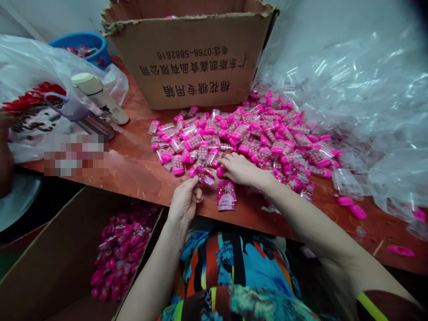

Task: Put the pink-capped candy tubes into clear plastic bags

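Observation:
My left hand (186,196) pinches a pink printed wrapper (204,175) between thumb and fingers, just above the table. My right hand (241,169) is beside it with fingers curled down on a pink-capped candy container (220,172) at the near edge of the pile. A small stack of pink printed wrappers (226,194) lies flat on the table between my hands. Beyond them spreads a large pile of clear candy containers (202,152) with pink caps, filled with small pale pink balls. More printed wrappers (294,178) lie beside my right forearm.
A cardboard box (197,67) stands behind the pile. Clear plastic (321,84) heaps up at right. Two bottles (100,96), a blue basin (106,51) and a plastic bag (20,53) are at left, near another person's arm (5,154). Below, an open carton (56,249) holds pink packs (122,249).

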Available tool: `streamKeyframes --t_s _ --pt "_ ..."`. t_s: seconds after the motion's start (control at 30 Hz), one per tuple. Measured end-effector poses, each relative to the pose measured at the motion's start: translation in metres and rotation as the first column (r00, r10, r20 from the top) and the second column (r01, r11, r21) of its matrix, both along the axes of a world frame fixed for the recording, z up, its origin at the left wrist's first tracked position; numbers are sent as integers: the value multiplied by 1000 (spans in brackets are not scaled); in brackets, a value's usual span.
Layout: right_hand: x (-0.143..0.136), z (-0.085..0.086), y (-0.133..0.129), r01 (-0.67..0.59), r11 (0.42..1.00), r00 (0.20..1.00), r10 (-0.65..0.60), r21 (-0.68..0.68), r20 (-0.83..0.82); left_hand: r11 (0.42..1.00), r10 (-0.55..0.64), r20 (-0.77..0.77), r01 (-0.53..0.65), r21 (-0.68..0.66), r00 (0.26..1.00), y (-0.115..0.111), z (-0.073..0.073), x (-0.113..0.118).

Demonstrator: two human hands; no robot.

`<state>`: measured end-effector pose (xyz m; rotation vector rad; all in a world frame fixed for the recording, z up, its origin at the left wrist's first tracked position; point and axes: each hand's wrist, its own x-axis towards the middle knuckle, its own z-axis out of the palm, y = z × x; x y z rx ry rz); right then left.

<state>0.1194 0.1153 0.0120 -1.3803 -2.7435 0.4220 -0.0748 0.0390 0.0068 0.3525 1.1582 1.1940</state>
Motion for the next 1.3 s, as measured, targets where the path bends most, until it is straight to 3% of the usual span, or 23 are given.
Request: streamKeyframes --t_s 0.1,0.2,0.27,0.37,0.43,0.5,0.57,0.63,0.77,0.97,1.03,1.2,1.3 --pt "3 5 -4 69 998 996 -68 13 -53 999 -3 61 6 -40 998 0 6 4" --pt "11 14 -21 196 979 913 -202 -53 -353 998 11 120 -4 -60 993 -1 10 8" --pt "15 18 -38 227 945 755 -322 -234 -571 998 38 147 -29 -62 988 -2 10 11" --pt "15 14 -65 223 853 483 -518 -472 -706 998 34 186 -25 -51 982 -3 8 17" --pt "11 7 -76 299 804 312 -591 -514 -744 999 -22 204 29 -31 979 -5 7 22" --pt "5 0 -82 370 777 223 -606 -508 -764 995 -101 196 102 5 975 -6 5 28" --pt "0 -4 -85 383 791 245 -585 -477 -773 984 -176 154 170 52 972 -9 4 35" --pt "-2 -5 -88 388 822 326 -546 -417 -772 974 -216 93 208 94 972 -12 4 41" --pt "-2 -7 -96 376 843 412 -524 -385 -745 978 -157 -36 160 135 987 -17 5 49" --pt "6 -17 -103 400 780 259 -601 -482 -757 989 -41 -94 53 136 995 -17 -1 50" --pt "6 -18 -105 409 789 268 -583 -458 -767 991 -58 -61 65 117 996 -17 -3 51" --pt "5 -18 -108 491 841 446 -465 -226 -764 992 -92 -5 92 85 996 -17 -6 55" --pt "6 -19 -109 468 883 577 -335 -34 -745 990 -106 -18 107 94 994 -19 -7 57"
